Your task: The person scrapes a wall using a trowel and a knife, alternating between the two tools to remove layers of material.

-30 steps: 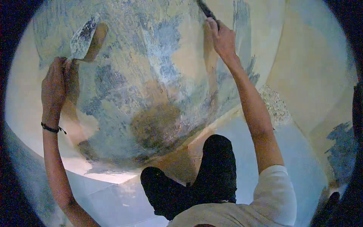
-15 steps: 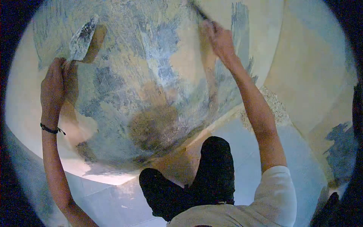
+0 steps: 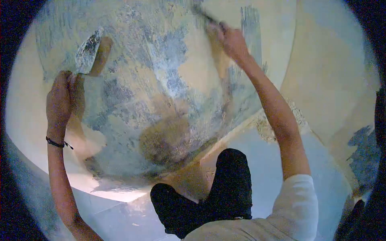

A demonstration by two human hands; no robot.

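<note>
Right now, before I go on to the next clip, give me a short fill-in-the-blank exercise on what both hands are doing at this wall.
1. The left hand holds a plaster-smeared ____ with its blade pointing up.
2. The right hand presses a dark tool against the ____.
3. A dark band circles the ____ wrist.
4. The patchy coating on the wall is mostly blue-grey over a ____ ground.

Missing words: trowel; wall; left; cream
</note>
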